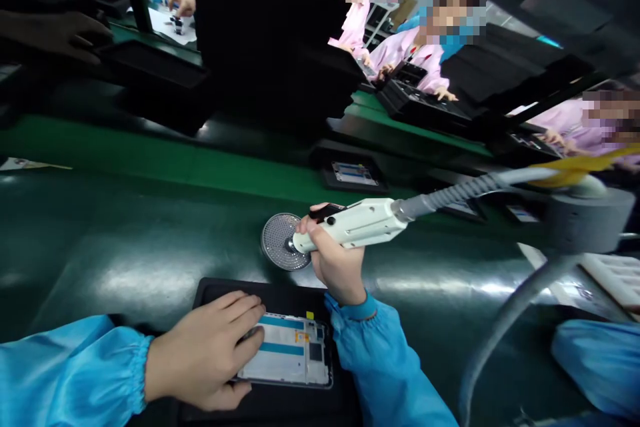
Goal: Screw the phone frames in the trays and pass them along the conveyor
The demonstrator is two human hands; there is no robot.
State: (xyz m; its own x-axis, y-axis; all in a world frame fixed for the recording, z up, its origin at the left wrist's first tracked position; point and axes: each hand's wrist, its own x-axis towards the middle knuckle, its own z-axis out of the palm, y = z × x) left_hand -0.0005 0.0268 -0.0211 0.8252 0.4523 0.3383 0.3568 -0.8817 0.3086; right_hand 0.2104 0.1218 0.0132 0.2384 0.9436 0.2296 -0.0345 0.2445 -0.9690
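Observation:
My left hand [207, 350] lies flat on a smartphone's mid-frame [285, 350], which has blue strips and a white back and sits in a black fixture tray [260, 293]. My right hand [333, 257] grips a white electric screwdriver [357, 223] with its grey corrugated hose [445, 197] running off to the right. The driver's tip is hidden by my fingers. It points left, just above a round perforated metal screw plate [277, 240] on the bench.
A dark green conveyor bench [120, 267] runs across the view, with black fixtures along it. Co-workers in pink smocks [410, 53] work across it behind black screens. A grey cylindrical tool holder [585, 220] and a blue sleeve [595, 363] are at the right.

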